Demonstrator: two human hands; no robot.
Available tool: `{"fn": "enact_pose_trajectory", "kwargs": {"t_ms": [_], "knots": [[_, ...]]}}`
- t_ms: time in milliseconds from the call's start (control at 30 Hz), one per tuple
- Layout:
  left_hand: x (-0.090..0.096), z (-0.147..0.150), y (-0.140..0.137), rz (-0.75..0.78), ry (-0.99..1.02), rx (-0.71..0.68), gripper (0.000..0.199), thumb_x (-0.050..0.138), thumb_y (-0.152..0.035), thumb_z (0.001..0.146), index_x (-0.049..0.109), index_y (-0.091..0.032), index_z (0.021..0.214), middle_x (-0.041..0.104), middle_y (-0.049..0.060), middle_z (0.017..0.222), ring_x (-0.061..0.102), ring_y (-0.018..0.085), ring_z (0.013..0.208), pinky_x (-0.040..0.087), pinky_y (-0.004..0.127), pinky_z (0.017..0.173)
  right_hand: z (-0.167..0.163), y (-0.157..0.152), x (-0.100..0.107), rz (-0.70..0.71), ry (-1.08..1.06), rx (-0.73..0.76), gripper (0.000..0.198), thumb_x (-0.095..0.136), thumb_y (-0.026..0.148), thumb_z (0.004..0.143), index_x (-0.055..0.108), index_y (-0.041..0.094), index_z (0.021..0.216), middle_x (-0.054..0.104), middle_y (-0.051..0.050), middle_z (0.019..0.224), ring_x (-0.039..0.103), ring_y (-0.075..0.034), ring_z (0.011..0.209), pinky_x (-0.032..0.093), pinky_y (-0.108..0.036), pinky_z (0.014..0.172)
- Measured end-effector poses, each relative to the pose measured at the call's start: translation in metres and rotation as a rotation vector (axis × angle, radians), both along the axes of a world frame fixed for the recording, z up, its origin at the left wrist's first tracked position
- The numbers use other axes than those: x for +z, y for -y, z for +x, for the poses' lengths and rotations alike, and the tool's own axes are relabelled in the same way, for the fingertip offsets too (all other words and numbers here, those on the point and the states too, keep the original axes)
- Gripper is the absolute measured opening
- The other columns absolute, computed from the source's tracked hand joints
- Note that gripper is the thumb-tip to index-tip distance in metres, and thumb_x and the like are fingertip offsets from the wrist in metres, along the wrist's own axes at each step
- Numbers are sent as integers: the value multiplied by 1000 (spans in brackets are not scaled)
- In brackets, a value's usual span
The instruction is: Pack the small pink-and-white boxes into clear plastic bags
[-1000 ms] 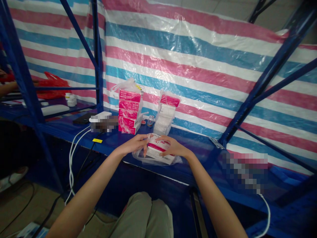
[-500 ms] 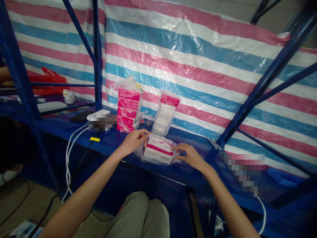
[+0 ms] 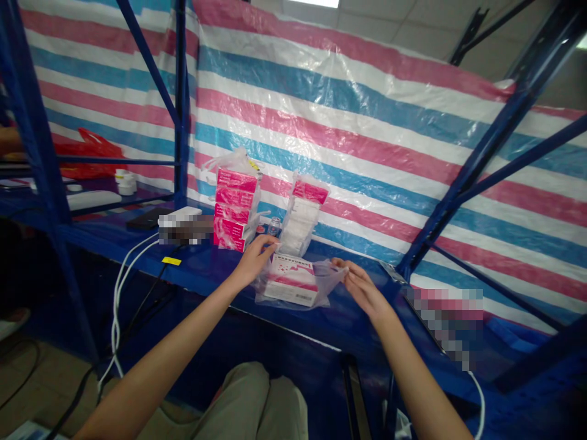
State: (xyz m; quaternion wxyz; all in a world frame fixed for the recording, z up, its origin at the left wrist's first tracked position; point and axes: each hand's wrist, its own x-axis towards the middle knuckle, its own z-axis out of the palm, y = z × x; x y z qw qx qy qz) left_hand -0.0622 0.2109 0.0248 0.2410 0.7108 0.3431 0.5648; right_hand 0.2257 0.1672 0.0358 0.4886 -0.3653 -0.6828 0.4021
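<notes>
A white and pink box (image 3: 291,278) lies flat inside a clear plastic bag (image 3: 326,282) near the front edge of the blue shelf (image 3: 298,327). My right hand (image 3: 364,290) pinches the bag's right edge and holds it out from the box. At the box's upper left, my left hand (image 3: 254,263) has thumb and fingertips together on the bag's other edge. Just beyond stand a bagged stack of pink boxes (image 3: 235,208), a small glass vial (image 3: 274,226) and a clear bag with white packs (image 3: 300,221) and a pink top.
A white device (image 3: 180,215) with white cables is at the left, beside a yellow tag (image 3: 171,261). Blue metal posts (image 3: 181,104) frame the shelf, with striped sheeting (image 3: 321,110) behind. Further left are white bottles (image 3: 125,182) and a red bag (image 3: 92,150). A dark flat device (image 3: 431,327) lies right.
My right hand has moved slightly right, drawing the bag's edge out from the box. My left hand stays by the box's upper left. The camera view has tilted up a little.
</notes>
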Motion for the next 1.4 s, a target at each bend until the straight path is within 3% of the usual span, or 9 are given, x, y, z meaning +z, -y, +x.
{"fn": "enact_pose_trajectory", "kwargs": {"t_ms": [233, 433, 533, 633, 767, 833, 967, 1167, 1400], "knots": [[-1, 11, 3, -110, 60, -172, 19, 48, -33, 84, 55, -16, 87, 65, 4, 88, 60, 18, 88, 44, 28, 80, -25, -12, -5, 23, -60, -200, 39, 60, 50, 73, 63, 24, 102, 61, -6, 115, 48, -27, 116, 33, -44, 101], [4, 36, 10, 57, -178, -92, 19, 52, -30, 83, 63, -17, 89, 66, 4, 89, 58, 18, 87, 40, 30, 82, -59, -18, -14, 86, 63, -70, 58, 57, 47, 78, 42, 29, 131, 37, -1, 140, 28, -21, 131, 21, -42, 108], [-1, 49, 5, 124, -198, -89, 17, 53, -27, 83, 63, -17, 92, 65, 4, 90, 57, 18, 88, 39, 30, 83, -80, -26, -28, 111, 152, -96, 64, 62, 48, 72, 41, 30, 130, 37, -1, 140, 29, -22, 130, 18, -42, 109], [-6, 53, -2, 143, -201, -97, 13, 58, -24, 80, 66, -18, 87, 63, 4, 92, 54, 18, 91, 38, 32, 85, -90, -34, -37, 69, 129, -75, 67, 64, 47, 70, 42, 28, 130, 45, -2, 134, 40, -23, 123, 26, -41, 105], [-2, 50, -12, 136, -213, -56, 7, 66, -25, 72, 70, -21, 77, 55, 4, 102, 47, 22, 101, 31, 38, 94, -91, -39, -39, 38, 147, -30, 47, 62, 49, 70, 60, 22, 109, 62, -3, 110, 54, -23, 105, 39, -39, 93], [2, 49, -18, 108, -204, -165, 7, 66, -25, 72, 69, -19, 75, 52, 5, 104, 46, 21, 101, 31, 38, 94, -92, -40, -37, 12, 127, -24, 41, 61, 50, 70, 65, 19, 96, 66, -3, 99, 57, -23, 96, 41, -39, 88], [4, 51, -28, 26, -169, -503, 11, 60, -25, 76, 63, -16, 80, 48, 6, 103, 50, 17, 95, 39, 32, 87, -94, -40, -34, -7, -36, -37, 43, 61, 54, 68, 68, 19, 92, 67, -5, 98, 58, -23, 94, 41, -37, 86], [-9, 49, -20, -157, -106, -467, 43, 50, -33, 83, 33, -22, 121, 43, 7, 113, 51, 17, 98, 42, 35, 87, -94, -37, -40, -58, -85, -71, 46, 55, 59, 72, 68, 19, 92, 67, -4, 92, 59, -20, 84, 43, -35, 80], [2, 37, -11, -273, -247, -604, 60, 45, -37, 85, 17, -28, 137, 39, 8, 127, 45, 19, 115, 34, 37, 98, -100, -26, -34, -83, -202, 2, 38, 57, 55, 73, 68, 22, 90, 66, -3, 98, 58, -20, 95, 40, -35, 89]]}}
